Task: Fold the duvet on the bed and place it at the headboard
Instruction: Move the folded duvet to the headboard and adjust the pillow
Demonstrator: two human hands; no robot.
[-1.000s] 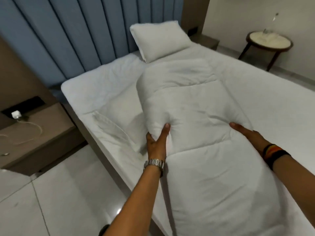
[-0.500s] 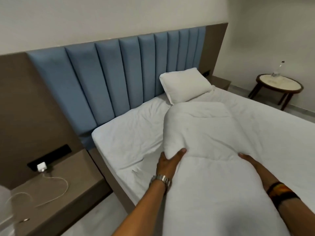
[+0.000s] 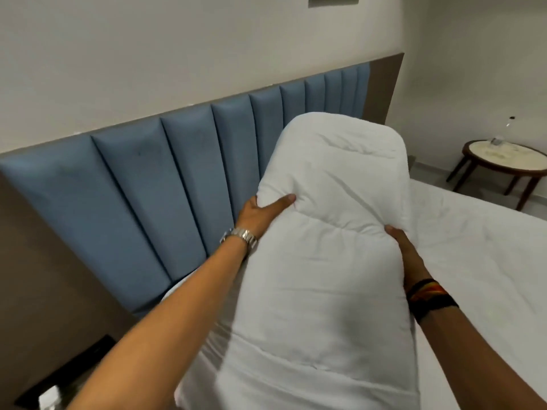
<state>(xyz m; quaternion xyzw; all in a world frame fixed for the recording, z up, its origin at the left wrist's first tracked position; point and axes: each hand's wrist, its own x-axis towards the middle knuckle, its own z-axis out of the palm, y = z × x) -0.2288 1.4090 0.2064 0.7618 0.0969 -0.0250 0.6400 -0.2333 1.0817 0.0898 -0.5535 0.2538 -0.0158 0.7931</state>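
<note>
The white duvet (image 3: 328, 261), folded into a long thick bundle, is lifted off the bed with its top end raised in front of the blue padded headboard (image 3: 142, 196). My left hand (image 3: 262, 211), with a metal watch on the wrist, grips the bundle's left side. On the right side, my right hand (image 3: 404, 247), with dark bands on the wrist, holds the bundle. The bed (image 3: 488, 261) with its white sheet lies to the right and below. The raised duvet hides the pillow.
A round wooden side table (image 3: 503, 161) with a bottle on it stands at the far right by the wall. A brown panel and bedside ledge (image 3: 59, 374) with a socket sit at lower left.
Both hands have lifted the folded duvet up off the mattress and toward the headboard. The view has tilted upward and moved closer, and the pillow has gone out of sight behind the bundle.
</note>
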